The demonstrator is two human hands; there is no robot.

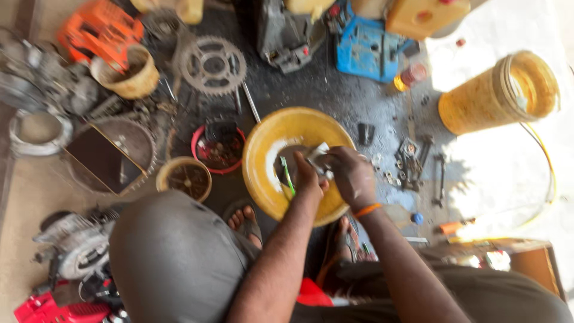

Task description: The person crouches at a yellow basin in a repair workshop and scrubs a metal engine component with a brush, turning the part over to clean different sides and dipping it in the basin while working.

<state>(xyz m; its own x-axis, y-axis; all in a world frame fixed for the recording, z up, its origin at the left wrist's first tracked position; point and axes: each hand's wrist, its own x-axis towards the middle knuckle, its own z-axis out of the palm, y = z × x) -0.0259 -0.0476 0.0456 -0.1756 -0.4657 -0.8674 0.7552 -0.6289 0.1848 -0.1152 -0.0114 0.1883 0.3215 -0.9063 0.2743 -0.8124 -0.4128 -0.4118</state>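
Head camera looks straight down past a grey-clad knee and two bare forearms to the hands, which meet over a round yellow plastic basin set on the dark, oily floor. Left hand is curled around a thin green-handled brush, its fingers closed on the handle; right hand, with an orange band at the wrist, pinches a small pale metal part between bent fingers, just above the wet, dark middle of the basin (the part is too blurred to tell its exact shape). Sandalled toes show beside the basin's near rim. Left of it sit a small red bowl of greasy bits and a shallow tan dish. To the right, dull steel bolts and brackets lie scattered. Farther off, a toothed steel sprocket lies flat, near a worn cream tub and an orange engine cover. A blue plastic casing lies at the top, and a tall yellow stained bucket lies tipped on its side in sunlight.
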